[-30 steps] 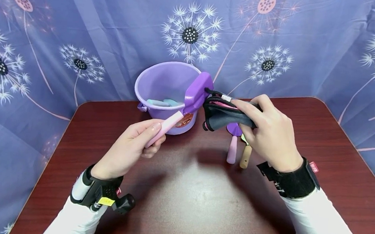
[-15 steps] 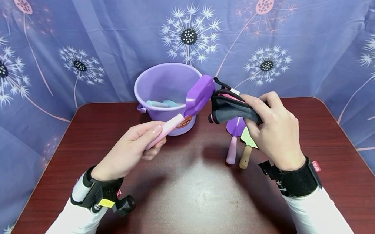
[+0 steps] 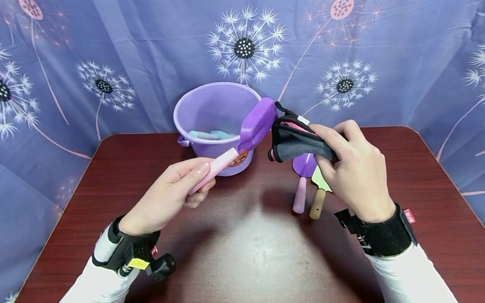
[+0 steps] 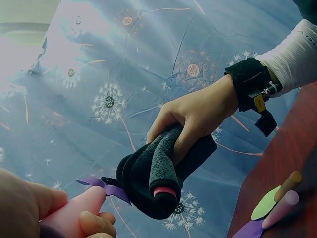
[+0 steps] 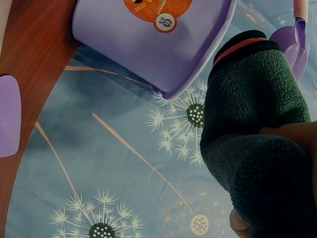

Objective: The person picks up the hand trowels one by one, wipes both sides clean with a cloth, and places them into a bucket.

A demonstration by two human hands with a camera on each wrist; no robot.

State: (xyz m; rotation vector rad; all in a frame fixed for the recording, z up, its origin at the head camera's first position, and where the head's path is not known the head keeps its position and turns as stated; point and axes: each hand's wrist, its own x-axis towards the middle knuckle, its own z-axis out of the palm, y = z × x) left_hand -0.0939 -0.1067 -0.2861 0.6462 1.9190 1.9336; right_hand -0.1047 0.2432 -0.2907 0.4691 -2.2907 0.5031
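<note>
My left hand (image 3: 174, 193) grips the pink handle of a toy shovel (image 3: 257, 124) with a purple scoop-shaped blade. The blade points up and away, overlapping the bucket's right rim in the head view. My right hand (image 3: 355, 171) pinches a folded dark grey fuzzy cloth (image 3: 301, 144) with black edging, a loop and a pink strip. The cloth's tip is right at the shovel blade. In the right wrist view the cloth (image 5: 252, 94) is bunched in the hand, its edge overlapping the shovel blade (image 5: 292, 47). Part of that hand is hidden behind the cloth there.
A light purple bucket (image 3: 189, 113) stands at the back of the brown table (image 3: 232, 266), with light blue pieces (image 3: 205, 135) inside. Under the right hand's cloth lie a purple shovel with a pink handle (image 3: 300, 195) and a green tool with a tan handle (image 3: 317, 205). A flowered curtain (image 3: 158, 28) hangs behind.
The cloth in the right hand has moved right and slightly up, off its earlier overlap with the blade's edge. The shovel has shifted only slightly, still in the left hand.
</note>
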